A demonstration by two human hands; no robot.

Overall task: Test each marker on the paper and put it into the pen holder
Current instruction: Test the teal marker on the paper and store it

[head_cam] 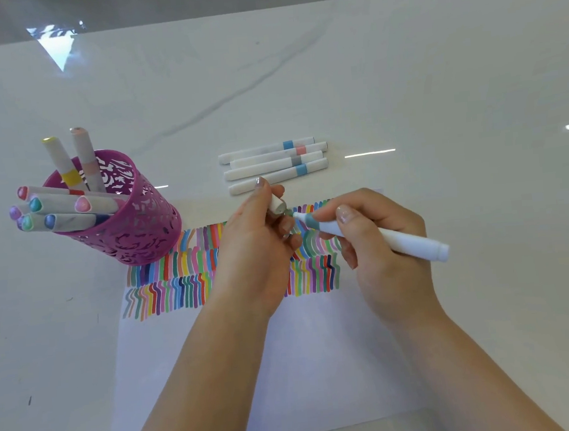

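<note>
The white marble table [402, 84] fills your view, and the paper [289, 369] lies at its near edge, its upper part crowded with rows of coloured test strokes [178, 276]. At ten o'clock from your hands the magenta pen holder [132, 225] stands touching the paper's top left corner, already loaded with a bunch of tested markers [65, 207]. At twelve o'clock, just beyond the paper, four untested markers [273, 164] lie side by side, capped.

Your right hand [378, 238] is closed around the teal-grey marker [374, 236], its bare tip aimed toward nine o'clock over the strokes. Your left hand [261, 244] pinches the marker's cap [278, 203] between thumb and fingertips, mouth turned toward that tip; the two are near but apart.

Whether you are opening or closing the marker can't be settled from this, though the cap's mouth facing the tip suggests recapping. If so, line the cap squarely on the tip and press until it seats, then carry the marker to ten o'clock and drop it into the pen holder. If it is not yet tested, draw a stroke in a free patch first. Four markers then remain.
</note>
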